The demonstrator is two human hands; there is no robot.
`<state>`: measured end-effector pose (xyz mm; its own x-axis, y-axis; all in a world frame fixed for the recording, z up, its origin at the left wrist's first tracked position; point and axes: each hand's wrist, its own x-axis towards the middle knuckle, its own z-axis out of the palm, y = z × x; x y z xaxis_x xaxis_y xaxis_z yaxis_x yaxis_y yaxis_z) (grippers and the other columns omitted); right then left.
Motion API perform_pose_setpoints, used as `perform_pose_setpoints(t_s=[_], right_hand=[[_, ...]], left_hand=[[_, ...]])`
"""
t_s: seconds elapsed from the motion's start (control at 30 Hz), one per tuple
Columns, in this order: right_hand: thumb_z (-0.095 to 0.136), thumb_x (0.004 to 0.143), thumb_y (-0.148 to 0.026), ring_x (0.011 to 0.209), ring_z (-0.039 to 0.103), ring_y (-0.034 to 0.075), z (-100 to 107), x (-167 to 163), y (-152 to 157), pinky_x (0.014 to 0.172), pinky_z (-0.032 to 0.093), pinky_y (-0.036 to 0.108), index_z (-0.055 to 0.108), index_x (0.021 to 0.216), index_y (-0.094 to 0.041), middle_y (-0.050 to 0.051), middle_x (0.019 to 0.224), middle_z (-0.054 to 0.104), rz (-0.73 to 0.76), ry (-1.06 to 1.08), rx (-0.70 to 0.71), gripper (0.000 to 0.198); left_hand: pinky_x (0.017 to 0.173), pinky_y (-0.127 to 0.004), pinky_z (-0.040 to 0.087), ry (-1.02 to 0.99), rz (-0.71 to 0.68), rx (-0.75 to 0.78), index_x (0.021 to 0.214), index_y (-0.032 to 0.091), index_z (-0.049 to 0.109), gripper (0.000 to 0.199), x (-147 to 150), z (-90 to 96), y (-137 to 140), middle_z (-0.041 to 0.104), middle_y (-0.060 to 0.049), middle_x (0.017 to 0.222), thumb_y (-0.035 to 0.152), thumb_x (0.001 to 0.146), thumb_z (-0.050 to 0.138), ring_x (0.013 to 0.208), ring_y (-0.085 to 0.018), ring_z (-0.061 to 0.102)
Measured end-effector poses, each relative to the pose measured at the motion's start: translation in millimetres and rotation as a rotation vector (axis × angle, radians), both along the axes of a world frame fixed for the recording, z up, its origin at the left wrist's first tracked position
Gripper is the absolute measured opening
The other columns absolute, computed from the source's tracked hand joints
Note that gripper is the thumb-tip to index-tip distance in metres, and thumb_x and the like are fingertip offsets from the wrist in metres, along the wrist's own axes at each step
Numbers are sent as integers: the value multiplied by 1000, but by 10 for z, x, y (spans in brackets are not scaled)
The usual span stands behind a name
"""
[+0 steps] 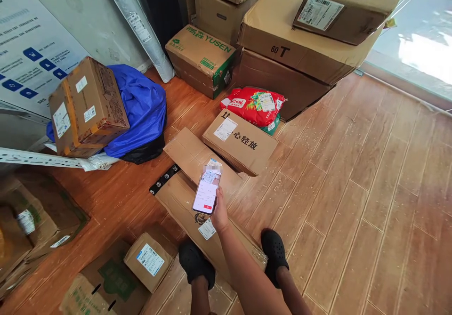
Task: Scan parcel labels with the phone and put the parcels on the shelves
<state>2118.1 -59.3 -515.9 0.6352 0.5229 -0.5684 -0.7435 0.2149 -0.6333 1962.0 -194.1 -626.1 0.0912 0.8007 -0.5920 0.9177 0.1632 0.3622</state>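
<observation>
My right hand [221,213] is closed around a smartphone [205,193], its thumb along the phone's right edge. The lit screen faces up, with a picture at its top and a red button low down. Below the phone, a long cardboard box [243,246] with a white label and a strip of black printed tape lies on the floor between my feet. A flatter carton [187,150] is beside it, partly covered by the phone. Beyond that sits a carton [243,141] with large black characters and a shipping label. My left hand is out of view.
A red plastic package [252,105] leans near large stacked cartons [261,46]. At left, a taped box [88,108] rests against a blue bag [141,108]. A small labelled box [150,261] stands lower left, near a metal rack bar [38,158]. Wooden flooring [353,211] extends right.
</observation>
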Motion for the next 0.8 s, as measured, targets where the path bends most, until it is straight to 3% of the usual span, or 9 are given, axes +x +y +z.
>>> perform_pose_setpoints(t_s=[0.13,0.27,0.4,0.53,0.6,0.7,0.8], right_hand=[[66,74,-39,89,67,20,187,18,-78,78,54,32,60,103,-27,-2,99,72,85,6,51,32],[69,59,-19,95,66,24,470,40,-209,81,53,34,58,110,-28,-2,105,71,219,13,111,53],[75,54,-12,101,63,22,709,48,-345,87,49,33,56,117,-30,-2,111,69,353,-11,163,68],[82,58,-19,102,62,20,796,33,-442,88,48,31,53,123,-32,-2,114,67,430,-48,189,72],[82,59,-21,101,61,19,803,18,-471,88,47,30,52,123,-32,-2,114,66,444,-58,189,72],[83,59,-23,99,61,19,830,-9,-483,87,47,30,51,123,-31,-2,112,66,466,-51,193,72],[82,58,-21,90,63,19,888,-43,-456,80,50,30,49,122,-30,-2,105,67,483,-52,162,72]], left_hand=[[73,-25,51,62,41,44,100,13,72,26,8,72,72,70,-7,112,27,79,63,118,-28,56],[72,-28,51,46,51,26,110,19,70,35,36,187,139,66,-5,122,29,77,64,119,-31,54],[74,-39,45,-34,15,-46,125,30,61,46,128,290,159,48,6,142,40,90,33,127,-39,39],[76,-44,35,-188,-3,-105,135,26,51,61,210,302,191,24,7,153,42,91,12,128,-47,24],[76,-46,35,-166,-58,-137,137,26,48,65,226,276,214,18,6,155,41,90,5,129,-49,20],[79,-49,40,-42,-166,-196,136,30,48,63,177,269,198,27,5,153,42,90,7,133,-48,21],[86,-53,48,42,-207,-250,134,35,50,50,-39,438,21,42,-1,146,49,88,39,133,-47,32]])
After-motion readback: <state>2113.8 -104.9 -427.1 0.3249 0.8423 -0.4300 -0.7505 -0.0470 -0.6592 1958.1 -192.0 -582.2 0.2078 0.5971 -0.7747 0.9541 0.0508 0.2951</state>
